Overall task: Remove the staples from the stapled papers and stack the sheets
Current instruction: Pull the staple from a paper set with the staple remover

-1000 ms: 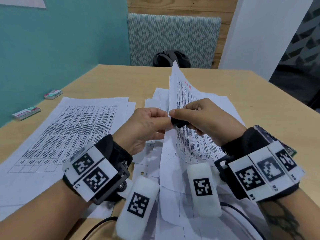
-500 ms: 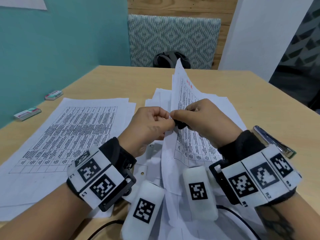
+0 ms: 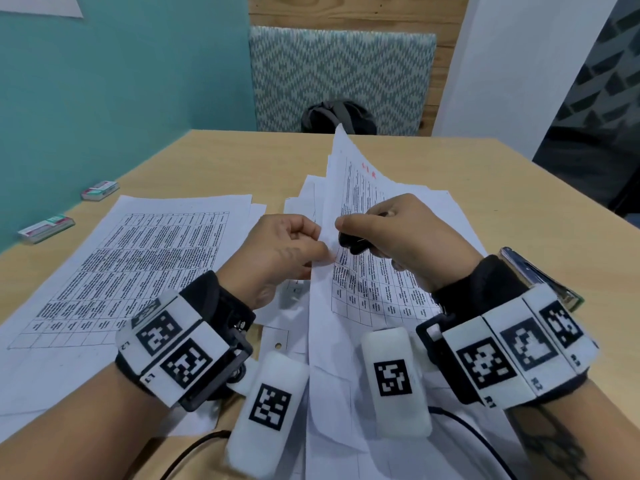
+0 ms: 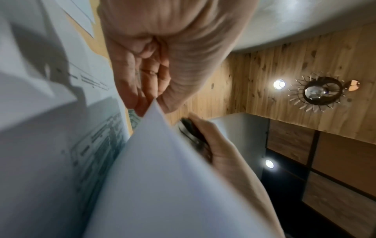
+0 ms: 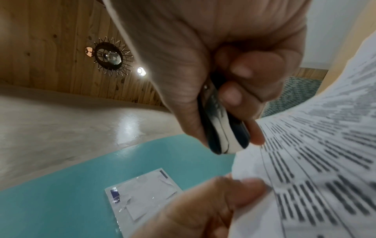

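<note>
Pinching the stapled papers at their corner, the left hand should be holding taut while the right hand, squeezing the staple remover just beside, is prying straight outward above the desk.

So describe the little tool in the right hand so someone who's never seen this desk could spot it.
Start at the light wooden table, then the raised sheets of printed paper at its middle. At their near edge the right hand grips a small black staple remover, the only dark thing among white sheets.
</note>
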The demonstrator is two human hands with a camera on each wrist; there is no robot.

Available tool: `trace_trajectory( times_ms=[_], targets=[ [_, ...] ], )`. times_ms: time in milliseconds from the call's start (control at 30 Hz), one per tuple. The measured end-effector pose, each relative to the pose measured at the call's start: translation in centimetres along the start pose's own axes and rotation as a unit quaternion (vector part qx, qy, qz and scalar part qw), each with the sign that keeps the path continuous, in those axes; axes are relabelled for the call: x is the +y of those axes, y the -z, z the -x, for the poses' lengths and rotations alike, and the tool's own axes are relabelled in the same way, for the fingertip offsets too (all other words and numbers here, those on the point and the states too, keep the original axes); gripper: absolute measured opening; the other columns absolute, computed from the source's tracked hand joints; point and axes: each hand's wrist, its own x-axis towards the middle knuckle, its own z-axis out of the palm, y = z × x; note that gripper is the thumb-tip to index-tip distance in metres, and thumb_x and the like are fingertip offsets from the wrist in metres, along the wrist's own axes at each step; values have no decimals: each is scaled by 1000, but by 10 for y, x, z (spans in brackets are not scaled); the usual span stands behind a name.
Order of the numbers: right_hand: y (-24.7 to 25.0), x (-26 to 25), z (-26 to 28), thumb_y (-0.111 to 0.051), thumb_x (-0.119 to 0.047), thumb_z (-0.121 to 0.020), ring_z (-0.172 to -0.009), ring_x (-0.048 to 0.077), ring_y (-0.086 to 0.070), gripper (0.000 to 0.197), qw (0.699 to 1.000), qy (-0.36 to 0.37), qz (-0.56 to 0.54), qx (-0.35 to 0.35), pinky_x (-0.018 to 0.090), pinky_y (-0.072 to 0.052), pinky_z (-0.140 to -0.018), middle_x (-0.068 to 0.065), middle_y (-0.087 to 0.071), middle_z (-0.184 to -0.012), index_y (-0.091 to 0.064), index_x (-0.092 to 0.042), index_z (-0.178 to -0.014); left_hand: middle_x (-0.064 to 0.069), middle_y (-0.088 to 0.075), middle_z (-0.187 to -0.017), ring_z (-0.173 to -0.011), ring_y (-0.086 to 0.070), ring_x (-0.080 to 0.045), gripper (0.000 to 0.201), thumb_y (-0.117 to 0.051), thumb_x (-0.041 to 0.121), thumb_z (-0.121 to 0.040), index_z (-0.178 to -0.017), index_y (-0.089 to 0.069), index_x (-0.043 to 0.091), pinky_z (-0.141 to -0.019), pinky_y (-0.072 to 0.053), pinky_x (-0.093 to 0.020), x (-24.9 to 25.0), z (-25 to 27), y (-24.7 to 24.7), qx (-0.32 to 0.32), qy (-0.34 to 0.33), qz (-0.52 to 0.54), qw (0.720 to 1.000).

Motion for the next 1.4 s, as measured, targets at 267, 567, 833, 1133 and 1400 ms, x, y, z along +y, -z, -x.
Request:
trace_trajectory(
  times_ms=[267,567,833,1133,1400],
  targets=[
    [19,8,-3,-66,-33,-80,-48,15,-37,33,997,-27,56,47,22,-27,-45,4,-62,-65,-67,-3,-66,-8,-59,-73,-50,-60,-9,21,-63,-9,-76,-86,-58,8,-47,-52,-20,-5,-5,6,-43,39,38,998],
    [27,2,-8,-59,-47,-85,-58,18,-42,52,998,-27,31,55,26,-33,-54,5,-52,-72,-62,4,-92,-8,-61,-92,-69,-60,-13,33,-59,-9,-78,-95,-62,18,-62,-48,-23,-6,-6,8,-79,27,51,995],
    [13,-20,-21,-56,-46,-88,-36,5,-37,34,998,-27,-1,-55,16,-29,-40,-8,-51,-42,-68,-19,-73,-7,-64,-85,-66,-57,-16,8,-62,8,-83,-90,-62,12,-56,-46,-25,-8,-12,-1,-17,44,137,990],
    [4,-14,-24,-56,-49,-87,-45,13,-36,56,999,12,25,-43,22,-28,-47,3,-45,-56,-60,-37,-33,-1,-66,-61,-49,-59,-10,12,-57,12,-89,-78,-62,10,-46,-49,-19,-5,-9,-2,-5,38,178,983],
    [0,-13,-23,-55,-49,-86,-49,15,-38,49,998,6,44,-48,24,-28,-48,3,-46,-56,-67,-29,-43,1,-65,-56,-45,-60,-7,16,-53,12,-91,-77,-62,8,-41,-47,-17,-3,-5,-3,-3,41,181,983]
  ],
)
